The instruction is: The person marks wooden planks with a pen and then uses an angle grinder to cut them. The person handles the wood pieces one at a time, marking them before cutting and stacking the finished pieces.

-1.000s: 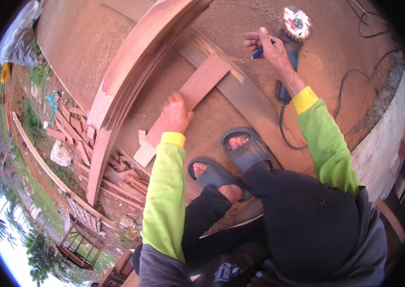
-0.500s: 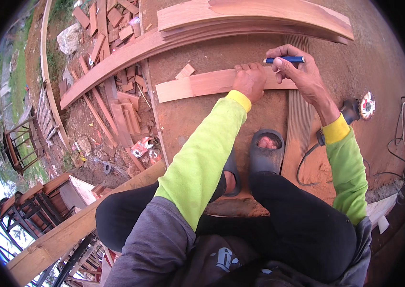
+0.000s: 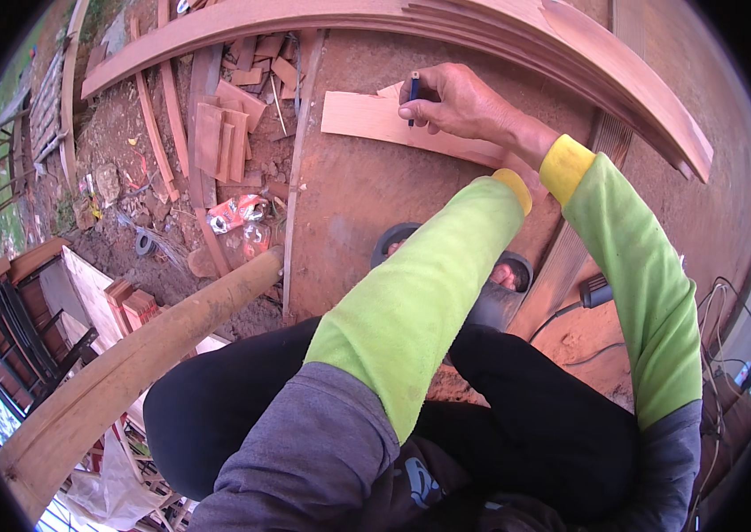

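Note:
My right hand [image 3: 455, 102] is closed on a dark blue pencil [image 3: 414, 93], held upright over the left part of a short reddish board [image 3: 358, 113]. My left hand [image 3: 528, 167] is mostly hidden behind my right wrist, at the board's right part; its fingers are out of sight. A small offcut [image 3: 386, 90] lies just behind the board. Beyond both hands runs a long stack of planks [image 3: 597, 66], which looks curved in this lens. The board lies on the dusty concrete slab [image 3: 340, 195].
A corded power tool [image 3: 595, 291] lies at my right beside a grooved plank [image 3: 562, 266], with loose cables [image 3: 717, 355]. Wood scraps [image 3: 225, 142] cover the dirt at left, with litter [image 3: 234, 213]. A round-edged beam [image 3: 136, 363] crosses the lower left; my sandalled feet [image 3: 504, 279] are below the board.
My right hand has moved leftward along the board, and the pencil has turned from lying level to upright. The view has swung, and my left hand is now hidden behind my right arm.

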A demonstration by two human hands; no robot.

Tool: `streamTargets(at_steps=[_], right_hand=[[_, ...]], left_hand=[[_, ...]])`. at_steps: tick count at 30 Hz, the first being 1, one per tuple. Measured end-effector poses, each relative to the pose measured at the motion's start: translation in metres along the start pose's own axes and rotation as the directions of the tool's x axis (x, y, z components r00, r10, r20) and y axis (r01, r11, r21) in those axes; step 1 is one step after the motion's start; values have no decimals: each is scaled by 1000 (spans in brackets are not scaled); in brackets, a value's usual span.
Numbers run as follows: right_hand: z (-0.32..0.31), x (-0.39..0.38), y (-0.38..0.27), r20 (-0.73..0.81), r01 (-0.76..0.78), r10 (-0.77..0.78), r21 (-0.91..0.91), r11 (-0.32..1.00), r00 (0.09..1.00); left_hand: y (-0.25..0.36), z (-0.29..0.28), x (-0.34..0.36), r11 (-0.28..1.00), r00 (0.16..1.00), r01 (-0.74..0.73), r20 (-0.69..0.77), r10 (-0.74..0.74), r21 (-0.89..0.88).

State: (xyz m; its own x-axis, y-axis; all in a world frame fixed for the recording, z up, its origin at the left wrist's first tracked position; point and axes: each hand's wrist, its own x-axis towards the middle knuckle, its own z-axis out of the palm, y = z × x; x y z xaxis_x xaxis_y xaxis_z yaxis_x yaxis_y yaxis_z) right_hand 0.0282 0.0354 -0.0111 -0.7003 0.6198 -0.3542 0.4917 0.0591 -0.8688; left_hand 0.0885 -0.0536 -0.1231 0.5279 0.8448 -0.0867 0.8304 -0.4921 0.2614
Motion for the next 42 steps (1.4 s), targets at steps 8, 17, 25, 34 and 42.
streamTargets(at_steps=[8,17,25,34,42], right_hand=[[28,20,3,90,76,-58,-205,976,994],[33,24,13,104,130,-108,-240,962,989],[35,31,18,37,218,-220,-382,898,975],[6,32,-10,-23,103,-116,-317,943,993],[28,27,9,94,64,-44,-224,973,995]], left_hand=[[-8,-4,-19,999,994,27,111,-22,-42],[-6,-10,-15,998,996,1,92,5,-63],[-12,-15,-11,998,996,-9,84,14,-58],[-10,-20,-7,998,995,-30,89,35,-53],[-9,-20,-19,999,992,-31,123,36,-45]])
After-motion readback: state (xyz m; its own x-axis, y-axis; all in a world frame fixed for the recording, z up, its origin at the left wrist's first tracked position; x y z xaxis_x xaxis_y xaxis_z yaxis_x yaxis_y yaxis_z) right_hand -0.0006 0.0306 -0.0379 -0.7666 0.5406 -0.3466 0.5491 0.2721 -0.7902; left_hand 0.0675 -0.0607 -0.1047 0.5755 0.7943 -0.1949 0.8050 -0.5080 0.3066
